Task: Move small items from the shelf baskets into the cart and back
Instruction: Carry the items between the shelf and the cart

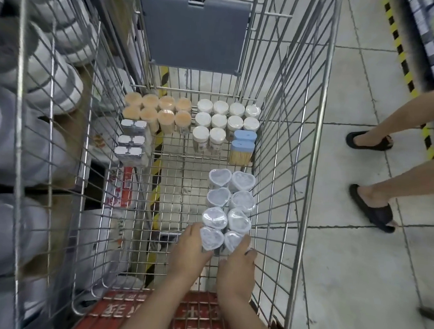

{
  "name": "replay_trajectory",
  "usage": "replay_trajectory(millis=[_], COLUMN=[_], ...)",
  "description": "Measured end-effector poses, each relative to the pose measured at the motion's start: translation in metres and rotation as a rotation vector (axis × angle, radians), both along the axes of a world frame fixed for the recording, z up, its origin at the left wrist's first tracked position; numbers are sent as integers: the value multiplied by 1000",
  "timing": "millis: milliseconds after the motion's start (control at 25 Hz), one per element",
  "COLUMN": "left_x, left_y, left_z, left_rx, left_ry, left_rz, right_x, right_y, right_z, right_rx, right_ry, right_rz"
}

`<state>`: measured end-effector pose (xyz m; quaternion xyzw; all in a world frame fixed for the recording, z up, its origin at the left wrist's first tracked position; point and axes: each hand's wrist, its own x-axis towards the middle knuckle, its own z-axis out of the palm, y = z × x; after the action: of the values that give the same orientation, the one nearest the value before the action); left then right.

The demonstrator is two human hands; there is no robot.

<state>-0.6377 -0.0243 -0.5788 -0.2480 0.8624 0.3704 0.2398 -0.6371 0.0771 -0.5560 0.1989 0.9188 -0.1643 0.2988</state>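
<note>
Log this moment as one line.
hands: left and right grip nearest heart-lid jars | place: cart floor | phase: placing or lifting, unclear

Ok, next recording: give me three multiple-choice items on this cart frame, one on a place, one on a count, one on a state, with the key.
1. Where in the cart do the heart-lidded containers stand?
A. along the right-hand wall
B. against the far end, in the left corner
C. on the floor outside

2. How many heart-lidded containers show?
A. four
B. eight
C. twelve

3. What are the hands doing?
A. both hang idle above the cart
B. the left hand and right hand each hold one of the nearest pair of containers
C. both grip the blue-lidded boxes

Key: 1 A, the two columns run beside the right wire wall; 2 B, four rows of two; 3 B, fingers curl round the nearest two containers.
</note>
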Motion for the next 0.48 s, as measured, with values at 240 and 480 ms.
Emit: replay_trajectory(millis=[240, 480], left_x=[10, 23], left_y=[-12, -32], left_z=[1, 22], left_rx=[-50, -5], left_ry=[12, 20], left_rz=[13, 130], right_x=[-13, -9], right_y=[4, 5], right_z=[-4, 13], right_rx=[-61, -246], right_ry=[-106, -2], right_rz=[80, 74])
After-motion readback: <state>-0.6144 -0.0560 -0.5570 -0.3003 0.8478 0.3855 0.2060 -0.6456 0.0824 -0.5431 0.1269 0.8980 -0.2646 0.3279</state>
